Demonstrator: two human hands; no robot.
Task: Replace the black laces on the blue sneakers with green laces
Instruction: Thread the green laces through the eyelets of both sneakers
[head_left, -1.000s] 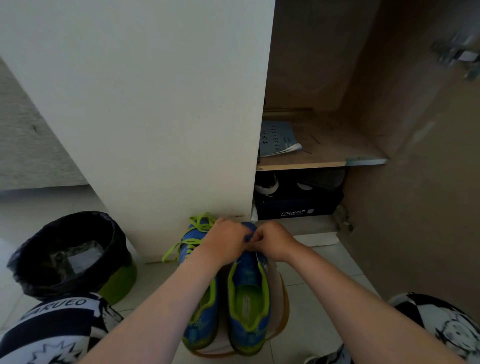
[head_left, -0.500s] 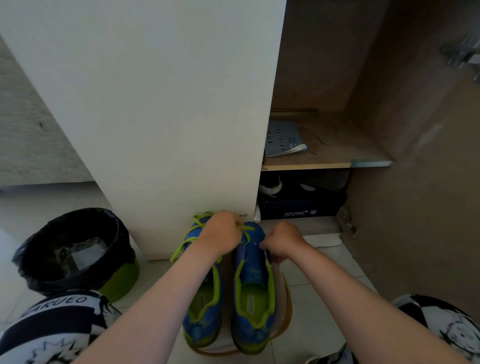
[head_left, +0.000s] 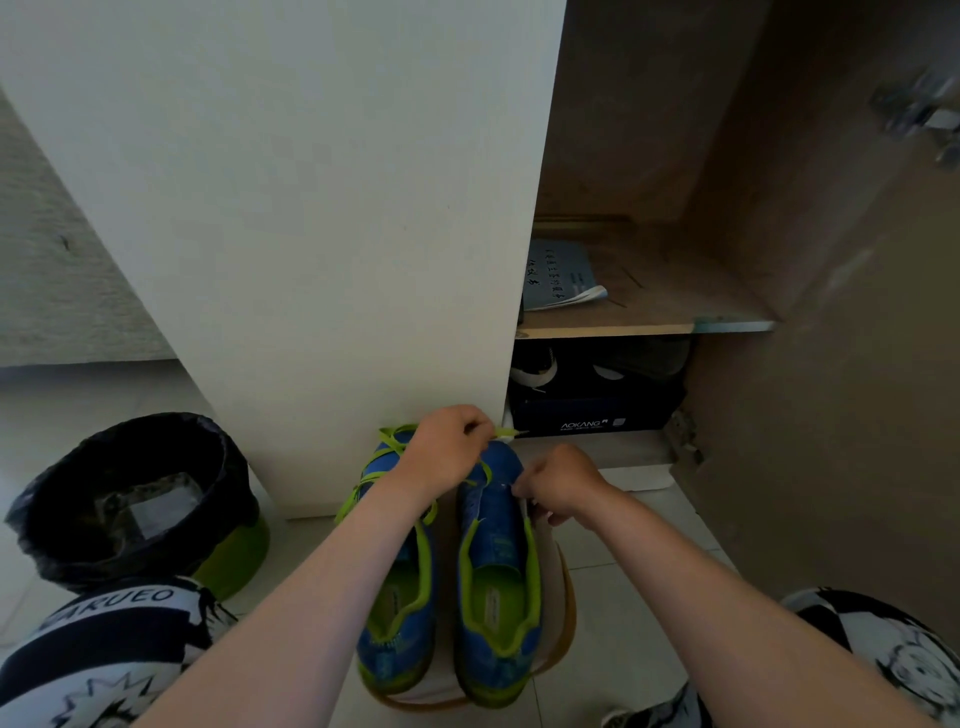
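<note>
Well left of the fingers stands a green waste bin lined with a black bag; nearer, the left blue sneaker already wears green laces. The left hand pinches a green lace in curled fingers above the toe of the right blue sneaker, while the right hand curls its fingers at that sneaker's right edge, their hold unclear.

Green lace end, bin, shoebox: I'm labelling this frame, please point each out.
green lace end (head_left: 505, 431), head view, on the green stretch beside its pale tip.
bin (head_left: 244, 548), head view, on its green outer wall.
shoebox (head_left: 587, 415), head view, on its dark front face.
</note>
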